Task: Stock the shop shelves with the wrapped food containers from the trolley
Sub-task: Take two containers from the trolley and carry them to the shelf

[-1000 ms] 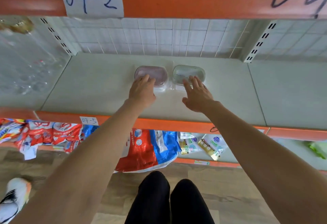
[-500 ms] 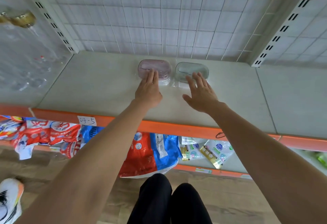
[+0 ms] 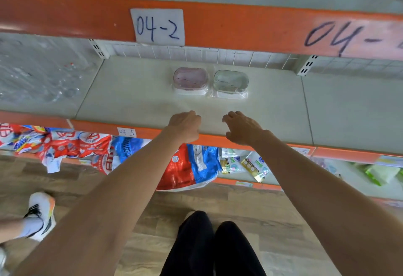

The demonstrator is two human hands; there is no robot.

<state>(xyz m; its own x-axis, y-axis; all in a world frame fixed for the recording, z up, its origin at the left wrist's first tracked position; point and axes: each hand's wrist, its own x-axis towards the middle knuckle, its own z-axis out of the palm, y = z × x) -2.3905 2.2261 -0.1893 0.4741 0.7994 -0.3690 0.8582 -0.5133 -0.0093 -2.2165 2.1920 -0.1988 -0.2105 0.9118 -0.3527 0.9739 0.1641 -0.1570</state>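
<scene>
Pink wrapped container point(image 3: 190, 79) & green wrapped container point(image 3: 230, 81) sat side by side, mid shelf point(image 3: 135, 92). Left hand point(image 3: 185, 125) & right hand point(image 3: 242, 128) hovered near shelf front, fingers loosely curled, holding nothing.

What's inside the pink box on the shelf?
The pink container looks empty through its clear lid, though blur and plastic wrap hide detail. It sits on the shelf beside the green container, with neither hand touching it.
</scene>
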